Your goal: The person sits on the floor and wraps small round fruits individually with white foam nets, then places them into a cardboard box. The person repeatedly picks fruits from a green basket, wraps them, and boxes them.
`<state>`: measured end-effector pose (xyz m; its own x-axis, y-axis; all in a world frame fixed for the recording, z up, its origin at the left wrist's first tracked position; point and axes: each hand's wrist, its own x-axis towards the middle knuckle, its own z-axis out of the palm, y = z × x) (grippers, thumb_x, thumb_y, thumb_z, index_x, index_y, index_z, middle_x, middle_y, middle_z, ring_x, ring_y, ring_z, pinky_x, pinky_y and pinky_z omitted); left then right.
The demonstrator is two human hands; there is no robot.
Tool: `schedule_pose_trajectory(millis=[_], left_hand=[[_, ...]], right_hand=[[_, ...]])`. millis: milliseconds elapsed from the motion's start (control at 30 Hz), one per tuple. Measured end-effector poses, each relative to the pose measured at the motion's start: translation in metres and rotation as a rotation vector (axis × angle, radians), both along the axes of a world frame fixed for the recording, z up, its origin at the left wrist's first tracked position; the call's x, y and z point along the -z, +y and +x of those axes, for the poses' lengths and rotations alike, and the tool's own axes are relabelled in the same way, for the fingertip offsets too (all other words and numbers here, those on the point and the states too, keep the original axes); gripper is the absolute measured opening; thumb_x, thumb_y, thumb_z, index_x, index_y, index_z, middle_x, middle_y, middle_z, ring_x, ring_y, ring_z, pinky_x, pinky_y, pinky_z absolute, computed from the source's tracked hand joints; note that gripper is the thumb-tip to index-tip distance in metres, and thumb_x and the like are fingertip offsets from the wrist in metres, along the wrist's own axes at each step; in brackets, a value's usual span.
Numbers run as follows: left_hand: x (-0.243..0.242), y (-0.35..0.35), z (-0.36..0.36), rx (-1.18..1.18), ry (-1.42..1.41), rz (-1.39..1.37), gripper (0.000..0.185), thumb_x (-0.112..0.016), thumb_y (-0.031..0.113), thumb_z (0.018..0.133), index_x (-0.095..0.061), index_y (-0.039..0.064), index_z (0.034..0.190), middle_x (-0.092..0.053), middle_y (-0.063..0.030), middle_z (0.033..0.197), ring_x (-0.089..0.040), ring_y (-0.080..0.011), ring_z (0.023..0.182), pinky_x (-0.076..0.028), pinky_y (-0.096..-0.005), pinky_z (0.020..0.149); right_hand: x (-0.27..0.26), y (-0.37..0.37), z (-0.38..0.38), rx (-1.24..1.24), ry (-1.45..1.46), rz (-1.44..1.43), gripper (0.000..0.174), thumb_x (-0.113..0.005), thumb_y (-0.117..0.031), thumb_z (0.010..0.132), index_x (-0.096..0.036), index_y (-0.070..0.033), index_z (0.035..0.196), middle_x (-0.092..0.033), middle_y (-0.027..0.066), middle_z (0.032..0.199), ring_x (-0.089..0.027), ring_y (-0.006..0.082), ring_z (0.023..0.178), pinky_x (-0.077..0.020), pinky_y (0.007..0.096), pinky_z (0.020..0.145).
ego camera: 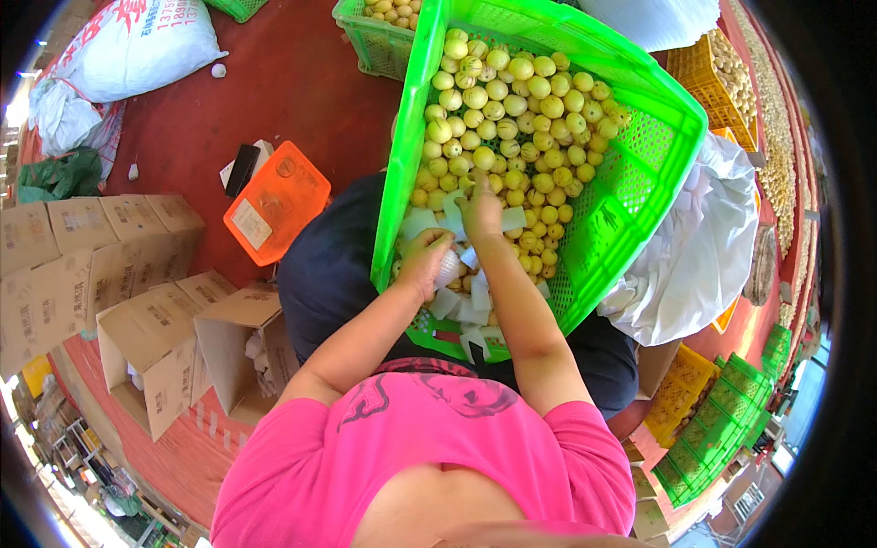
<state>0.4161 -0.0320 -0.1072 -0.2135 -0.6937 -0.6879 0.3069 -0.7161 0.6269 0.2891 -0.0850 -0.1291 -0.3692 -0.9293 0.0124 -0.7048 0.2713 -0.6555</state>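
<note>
A bright green plastic crate (pixel 404 157) stands before me, with round yellow fruits (pixel 515 105), some dark-striped like pepino melons. My left hand (pixel 426 264) is closed around a fruit in a white foam net (pixel 447 268), at the crate's near left. Just ahead and to the right, my right hand (pixel 481 212) reaches down among the fruits, fingers pointing away from me. Its fingertips touch or lie beside a yellow fruit; the grip is partly hidden. White foam net sleeves (pixel 473 312) lie loose on the fruits around and below both hands.
Opened cardboard boxes (pixel 236 342) stand at left, beside an orange plastic lid or tray (pixel 277 202) and a black phone-like object (pixel 242 170). A white plastic bag (pixel 692 253) flanks the crate at right. Another green crate (pixel 384 51) and a full white sack (pixel 147 51) are farther off.
</note>
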Motion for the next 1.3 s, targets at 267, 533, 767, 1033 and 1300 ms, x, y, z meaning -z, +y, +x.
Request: schedule_pose_trajectory(millis=[267, 533, 767, 1033, 1300], left_hand=[[-0.007, -0.015, -0.012, 0.119, 0.099, -0.396, 0.026, -0.062, 0.012, 0.084, -0.060, 0.003, 0.109, -0.062, -0.0058, 0.096, -0.058, -0.0104, 0.083, -0.046, -0.0230, 0.073], [-0.010, -0.018, -0.014, 0.326, -0.092, -0.548, 0.007, -0.061, 0.008, 0.083, -0.055, 0.004, 0.087, -0.056, 0.0021, 0.078, -0.051, -0.0058, 0.071, -0.043, -0.0221, 0.063], [-0.021, -0.021, -0.009, 0.120, 0.291, -0.054, 0.018, -0.061, 0.014, 0.085, -0.055, 0.006, 0.101, -0.059, -0.0019, 0.088, -0.058, -0.0118, 0.082, -0.048, -0.0268, 0.072], [-0.048, -0.031, -0.013, -0.004, 0.620, 0.065, 0.032, -0.068, 0.019, 0.080, -0.058, 0.004, 0.107, -0.062, -0.0041, 0.095, -0.061, -0.0156, 0.083, -0.051, -0.0296, 0.070], [-0.050, 0.003, -0.022, 0.100, -0.154, -0.439, 0.017, -0.072, 0.010, 0.075, -0.060, 0.002, 0.084, -0.058, -0.0011, 0.076, -0.054, -0.0081, 0.068, -0.045, -0.0230, 0.060]], right_hand=[[-0.054, 0.060, -0.026, 0.090, -1.030, 0.172, 0.022, -0.059, -0.004, 0.081, -0.063, 0.002, 0.101, -0.061, 0.0062, 0.088, -0.054, 0.0105, 0.076, -0.0431, 0.0215, 0.067], [-0.025, 0.031, -0.045, 0.120, -0.475, 0.198, 0.027, -0.062, -0.018, 0.079, -0.058, 0.002, 0.097, -0.061, 0.0151, 0.092, -0.059, 0.0214, 0.079, -0.0471, 0.0322, 0.067], [-0.007, -0.075, -0.043, -0.077, 0.220, 0.390, 0.043, -0.058, -0.028, 0.083, -0.048, -0.001, 0.114, -0.055, 0.0212, 0.110, -0.056, 0.0369, 0.097, -0.0478, 0.0428, 0.080], [-0.058, 0.045, -0.022, -0.202, -1.537, -0.153, 0.054, -0.057, -0.025, 0.088, -0.038, -0.001, 0.133, -0.048, 0.0130, 0.125, -0.049, 0.0199, 0.110, -0.0377, 0.0299, 0.096], [-0.080, 0.079, 0.012, 0.344, -1.368, -0.387, 0.022, -0.049, -0.009, 0.092, -0.051, -0.002, 0.113, -0.057, 0.0068, 0.105, -0.056, 0.0163, 0.090, -0.0457, 0.0282, 0.078]])
